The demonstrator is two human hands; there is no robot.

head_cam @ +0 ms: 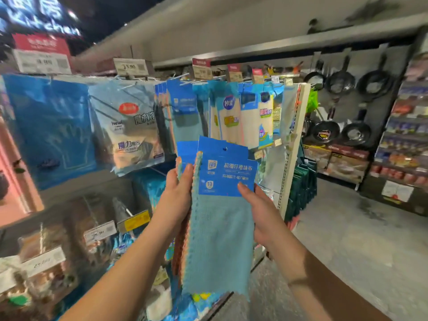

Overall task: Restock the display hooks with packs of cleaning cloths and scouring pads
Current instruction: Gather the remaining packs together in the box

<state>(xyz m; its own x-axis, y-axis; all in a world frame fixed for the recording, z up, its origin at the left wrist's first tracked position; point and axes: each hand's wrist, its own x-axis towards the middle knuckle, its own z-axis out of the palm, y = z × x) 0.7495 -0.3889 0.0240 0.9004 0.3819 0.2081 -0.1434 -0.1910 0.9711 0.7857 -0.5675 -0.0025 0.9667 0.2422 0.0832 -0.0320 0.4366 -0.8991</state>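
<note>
Cloth pack (217, 218): teal woven cloth under a blue card header with white print and a punched hole; more packs are stacked behind it.
Position: held upright below the hooks (185, 77).
Left hand (178, 193): the stack's left edge is gripped.
Right hand (261, 216): the pack's right edge is pinched, thumb on the header.
Display: similar packs are hung above.

- The right hand (259, 214) shows only its thumb; its fingers are hidden behind the front cloth pack (220, 218).
- The packs behind (185, 151) show only their top corners and left edges.
- The price tags (130, 66) are too blurred to read.
- Both forearms are cut off by the bottom edge.
- The lower-shelf goods (46, 262) are blurred beyond telling.
</note>
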